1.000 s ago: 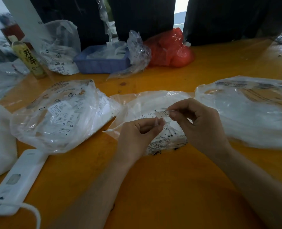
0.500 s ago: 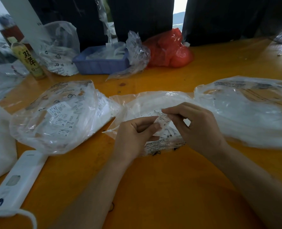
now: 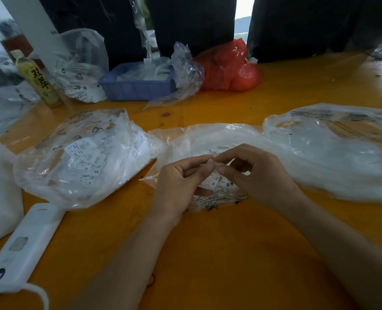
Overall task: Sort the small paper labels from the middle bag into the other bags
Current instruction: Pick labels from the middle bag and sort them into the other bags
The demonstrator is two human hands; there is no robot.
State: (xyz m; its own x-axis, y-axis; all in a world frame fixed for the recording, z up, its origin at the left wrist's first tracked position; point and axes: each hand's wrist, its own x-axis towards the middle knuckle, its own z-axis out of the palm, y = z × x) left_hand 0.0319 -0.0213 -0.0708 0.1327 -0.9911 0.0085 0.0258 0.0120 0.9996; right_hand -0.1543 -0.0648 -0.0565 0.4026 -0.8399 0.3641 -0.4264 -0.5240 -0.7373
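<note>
The labels (image 3: 217,181) lay in the middle bag (image 3: 208,139), mostly hidden by both hands; only "S" and "M" could be read. The left hand (image 3: 179,182) and right hand (image 3: 252,173) met fingertip to fingertip above it, seemingly pinching something, hard to make out. Left of that bag, another bag (image 3: 78,157) showed "XL" and "XS".

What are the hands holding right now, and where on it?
Both hands, left hand and right hand, pinch something small between fingertips over the middle bag; likely a label, but it's hidden.
</note>
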